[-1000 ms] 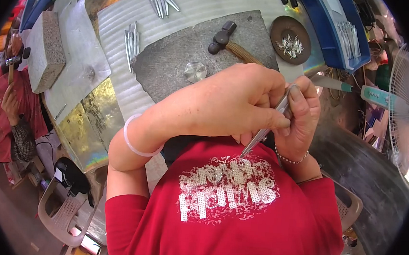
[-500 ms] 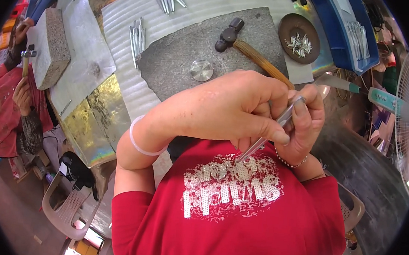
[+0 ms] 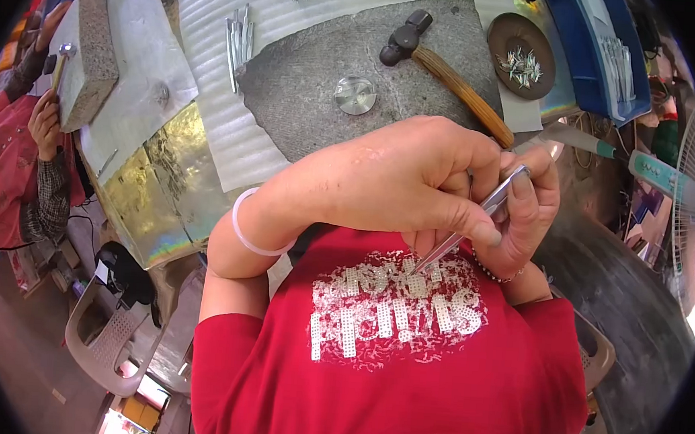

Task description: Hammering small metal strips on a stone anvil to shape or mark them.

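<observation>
A pair of silver tweezers (image 3: 490,201) is held in front of my chest, its tips slanting down to the left. My left hand (image 3: 439,179) is closed, thumb pressed along the tweezers. My right hand (image 3: 534,202) has its fingers curled around their upper end; part of it is hidden behind the left hand. Just beyond my hands, a ball-peen hammer (image 3: 407,40) with a wooden handle lies on a grey stone slab (image 3: 309,77). A round clear disc (image 3: 355,95) rests on the slab to the left of the hammer.
A brown bowl (image 3: 501,36) of small silver slivers stands right of the slab. Metal rods (image 3: 239,42) lie left on white foam. A blue bin (image 3: 594,89) and a fan (image 3: 687,204) are at the right. A co-worker's hand (image 3: 45,125) grips a hammer beside a granite block (image 3: 92,62).
The table and its objects sit slightly higher in view. My hands keep their grip on the tweezers, nearly unmoved. The co-worker's hammer has shifted slightly.
</observation>
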Tool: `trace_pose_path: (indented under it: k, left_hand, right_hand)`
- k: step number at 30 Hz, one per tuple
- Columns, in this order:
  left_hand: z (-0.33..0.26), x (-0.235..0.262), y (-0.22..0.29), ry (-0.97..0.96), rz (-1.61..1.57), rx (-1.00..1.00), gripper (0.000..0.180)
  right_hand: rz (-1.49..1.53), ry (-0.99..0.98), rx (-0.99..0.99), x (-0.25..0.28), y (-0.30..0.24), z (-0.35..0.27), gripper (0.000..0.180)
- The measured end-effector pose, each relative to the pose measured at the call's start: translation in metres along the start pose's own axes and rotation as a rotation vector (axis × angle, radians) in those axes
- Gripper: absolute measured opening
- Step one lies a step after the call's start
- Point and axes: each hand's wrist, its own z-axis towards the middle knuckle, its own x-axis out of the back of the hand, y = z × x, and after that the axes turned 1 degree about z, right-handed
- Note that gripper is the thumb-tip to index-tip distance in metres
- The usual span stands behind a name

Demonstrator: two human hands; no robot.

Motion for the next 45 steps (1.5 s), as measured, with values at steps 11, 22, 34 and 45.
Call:
trace_pose_path:
  k: [11,22,34,45]
  left_hand:
    - [-0.003,0.004,-0.004,0.113,-0.095,0.048,0.023]
    - [-0.003,0.012,-0.004,0.168,-0.038,0.018,0.021]
    - [-0.041,-0.008,-0.024,0.883,-0.377,-0.572,0.016]
    - [-0.016,-0.014,-0.041,0.781,-0.967,-0.736,0.006]
  right_hand:
    - [0.03,0.032,-0.191,-0.006,-0.001,0.009,0.013]
    - [0.006,0.039,-0.249,-0.01,-0.004,0.023,0.013]
    - [-1.34,-0.317,0.235,0.038,-0.01,0.277,0.022]
    - [-0.489,-0.706,-0.017,-0.009,-0.031,0.086,0.032]
